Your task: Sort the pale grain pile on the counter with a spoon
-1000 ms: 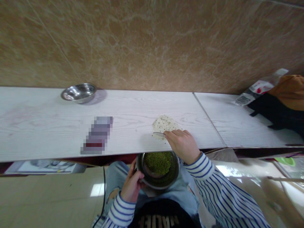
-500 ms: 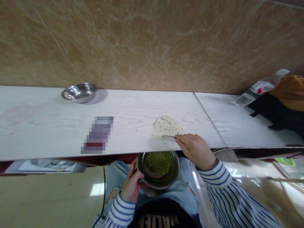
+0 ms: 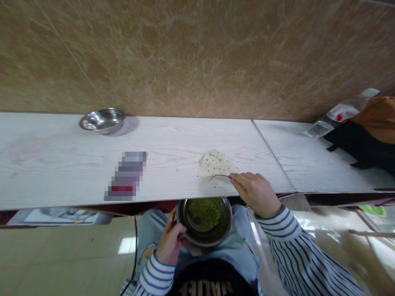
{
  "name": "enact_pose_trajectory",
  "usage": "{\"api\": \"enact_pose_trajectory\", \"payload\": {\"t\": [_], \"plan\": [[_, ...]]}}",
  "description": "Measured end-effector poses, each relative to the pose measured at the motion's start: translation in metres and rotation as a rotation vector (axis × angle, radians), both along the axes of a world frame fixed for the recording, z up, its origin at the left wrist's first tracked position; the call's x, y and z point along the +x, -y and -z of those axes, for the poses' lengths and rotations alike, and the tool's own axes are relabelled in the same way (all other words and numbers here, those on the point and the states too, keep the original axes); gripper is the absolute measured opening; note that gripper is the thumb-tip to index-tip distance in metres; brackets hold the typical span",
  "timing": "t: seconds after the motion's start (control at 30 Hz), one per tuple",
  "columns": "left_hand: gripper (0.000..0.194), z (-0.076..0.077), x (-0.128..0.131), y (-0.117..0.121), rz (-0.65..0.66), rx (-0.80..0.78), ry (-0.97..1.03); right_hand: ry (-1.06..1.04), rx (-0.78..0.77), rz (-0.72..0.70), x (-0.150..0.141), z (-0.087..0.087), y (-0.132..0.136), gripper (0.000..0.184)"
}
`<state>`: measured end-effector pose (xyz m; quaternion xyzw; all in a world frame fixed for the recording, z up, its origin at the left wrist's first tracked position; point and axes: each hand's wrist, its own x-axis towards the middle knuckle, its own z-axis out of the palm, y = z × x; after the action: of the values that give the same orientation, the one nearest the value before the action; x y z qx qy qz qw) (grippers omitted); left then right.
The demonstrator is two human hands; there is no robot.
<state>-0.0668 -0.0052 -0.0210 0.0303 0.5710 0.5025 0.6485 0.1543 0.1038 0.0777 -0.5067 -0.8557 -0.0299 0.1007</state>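
My left hand (image 3: 170, 241) grips the rim of a metal bowl (image 3: 226, 230) at its left side, thumb over the edge. Green mung beans (image 3: 205, 211) lie in that bowl, which is over my lap just below the table edge. Between the fingers of my right hand (image 3: 255, 193) is a thin metal spoon (image 3: 221, 176), seen almost edge-on. Its tip touches the near side of a small heap of white rice (image 3: 216, 161) dotted with dark green beans. The heap lies on the white table (image 3: 173, 172).
An empty-looking metal bowl (image 3: 103, 121) stands by the wall at the back left. Left of the heap lies a blurred-out flat object (image 3: 127, 176). A plastic bottle (image 3: 338, 113) and a black and brown cloth item (image 3: 367, 135) are at the right.
My right hand has shifted slightly to the right with the spoon. The left hand and its bowl have barely moved, and the heap looks the same.
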Motion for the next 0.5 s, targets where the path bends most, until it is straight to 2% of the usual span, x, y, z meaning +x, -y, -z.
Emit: {"api": "enact_pose_trajectory", "payload": {"t": [0.27, 0.5], "plan": [[0.073, -0.0017, 0.0007, -0.0007, 0.013, -0.002, -0.02, -0.013, 0.023, 0.039, 0.01, -0.0004, -0.0036, 0.026], [0.071, -0.0049, 0.0023, -0.0006, 0.005, 0.006, -0.026, 0.006, 0.019, 0.007, 0.0021, -0.0028, 0.0003, 0.024]]}}
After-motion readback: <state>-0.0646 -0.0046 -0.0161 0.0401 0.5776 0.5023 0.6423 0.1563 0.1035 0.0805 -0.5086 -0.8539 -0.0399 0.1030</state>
